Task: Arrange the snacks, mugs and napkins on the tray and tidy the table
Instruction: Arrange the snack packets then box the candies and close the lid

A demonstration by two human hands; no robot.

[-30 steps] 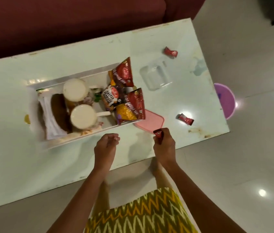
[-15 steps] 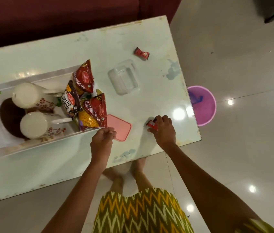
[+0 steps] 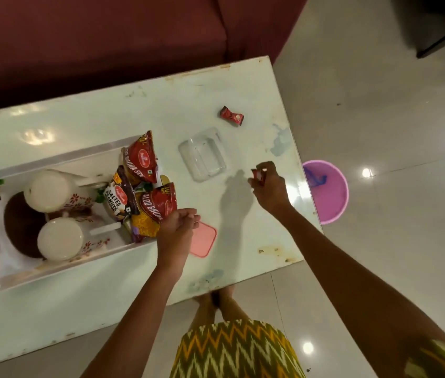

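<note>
A white tray [image 3: 52, 271] on the pale table [image 3: 79, 317] holds two white floral mugs [image 3: 45, 190] [image 3: 60, 238], white napkins [image 3: 0, 241] and several snack packets [image 3: 158, 207]. My right hand [image 3: 270, 188] hovers above the table's right end, shut on small red wrappers [image 3: 259, 174]. My left hand [image 3: 177, 223] hangs by the tray's right end with its fingers curled and nothing visible in it. Another red wrapper [image 3: 231, 116] lies at the table's far right.
A clear plastic container [image 3: 202, 154] stands right of the tray. A pink lid [image 3: 203, 240] lies partly under my left hand. On the floor past the table's right edge sits a pink bin [image 3: 325, 192]. A maroon sofa [image 3: 107, 36] runs behind.
My right hand went right, took the red wrapper from near the table's right edge, and has lifted off the surface. My left hand stayed by the tray's end.
</note>
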